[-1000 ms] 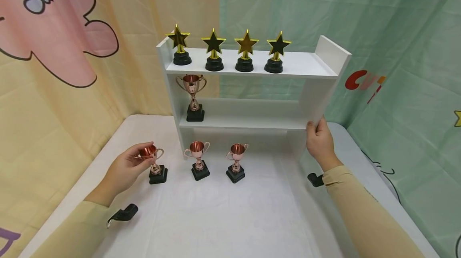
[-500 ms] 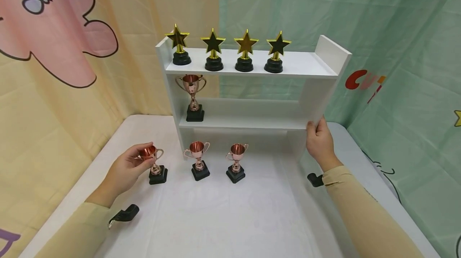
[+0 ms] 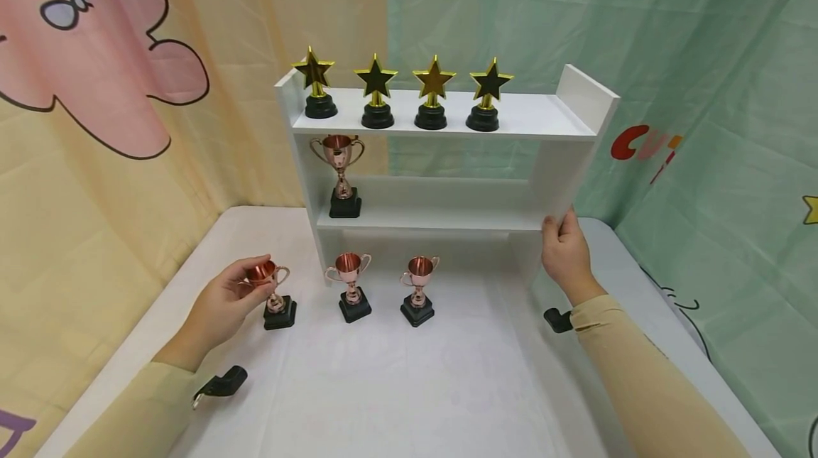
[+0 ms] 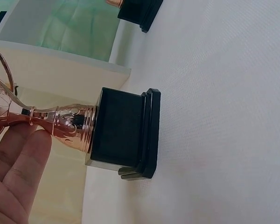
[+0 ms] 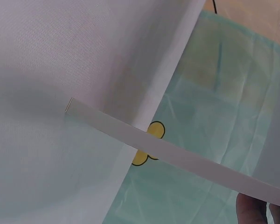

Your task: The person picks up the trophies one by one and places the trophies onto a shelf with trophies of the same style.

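My left hand (image 3: 220, 312) grips the bowl of a small rose-gold trophy cup (image 3: 279, 317), which stands upright on its black square base on the table. In the left wrist view, fingertips (image 4: 37, 147) lie against the cup's stem, above the black base (image 4: 119, 128). Two matching trophy cups (image 3: 351, 270) (image 3: 420, 272) stand to the right, before the white shelf (image 3: 441, 221). With thumb and fingers, my right hand (image 3: 567, 259) holds the front edge of the shelf's right side panel. That panel (image 5: 177, 154) crosses the right wrist view, fingers (image 5: 251, 212) at its lower right.
Several gold star trophies (image 3: 431, 85) line the shelf's top board. A larger rose-gold trophy cup (image 3: 341, 174) occupies the left end of the middle board. White cloth covers the table (image 3: 396, 394). Printed curtains (image 3: 716, 89) hang behind and at both sides.
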The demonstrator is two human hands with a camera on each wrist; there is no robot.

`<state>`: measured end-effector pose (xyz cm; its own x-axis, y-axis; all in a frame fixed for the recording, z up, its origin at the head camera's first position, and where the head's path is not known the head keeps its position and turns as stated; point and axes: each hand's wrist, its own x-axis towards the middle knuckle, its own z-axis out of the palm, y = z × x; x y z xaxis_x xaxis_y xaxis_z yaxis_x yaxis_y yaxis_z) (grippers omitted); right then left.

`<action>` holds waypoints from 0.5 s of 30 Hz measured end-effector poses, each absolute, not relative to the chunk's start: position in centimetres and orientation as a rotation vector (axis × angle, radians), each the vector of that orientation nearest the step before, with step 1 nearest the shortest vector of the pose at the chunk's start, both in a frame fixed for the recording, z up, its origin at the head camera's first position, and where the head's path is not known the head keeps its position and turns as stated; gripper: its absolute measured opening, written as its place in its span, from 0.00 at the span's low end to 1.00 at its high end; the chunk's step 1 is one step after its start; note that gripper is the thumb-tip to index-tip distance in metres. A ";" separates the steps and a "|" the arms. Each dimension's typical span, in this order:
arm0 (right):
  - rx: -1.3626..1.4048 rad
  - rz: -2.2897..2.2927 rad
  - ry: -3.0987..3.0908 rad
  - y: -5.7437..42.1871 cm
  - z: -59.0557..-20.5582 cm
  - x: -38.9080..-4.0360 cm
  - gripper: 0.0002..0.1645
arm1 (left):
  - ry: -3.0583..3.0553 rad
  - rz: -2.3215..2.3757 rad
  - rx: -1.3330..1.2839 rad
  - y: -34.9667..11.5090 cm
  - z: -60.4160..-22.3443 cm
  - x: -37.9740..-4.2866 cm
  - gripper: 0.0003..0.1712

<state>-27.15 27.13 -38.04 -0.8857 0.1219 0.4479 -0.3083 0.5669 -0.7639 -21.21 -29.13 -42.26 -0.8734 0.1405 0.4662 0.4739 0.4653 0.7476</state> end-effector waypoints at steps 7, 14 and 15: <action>0.119 1.289 -2.355 26.9 -37.9 -26.9 0.30 | -2.408 -1.312 -0.487 -29.2 -42.3 -21.1 0.28; 0.154 1.277 -2.341 27.1 -38.0 -27.1 0.31 | -2.427 -1.240 -0.469 -29.2 -42.0 -21.2 0.27; 0.154 1.275 -2.342 27.2 -38.1 -27.2 0.31 | -2.422 -1.239 -0.470 -29.2 -41.9 -21.1 0.27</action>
<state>-27.15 27.19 -38.06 -0.8850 0.1206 0.4497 -0.3122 0.5629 -0.7653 -21.11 -29.17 -41.88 -0.8725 0.1208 0.4734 0.4546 0.5557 0.6960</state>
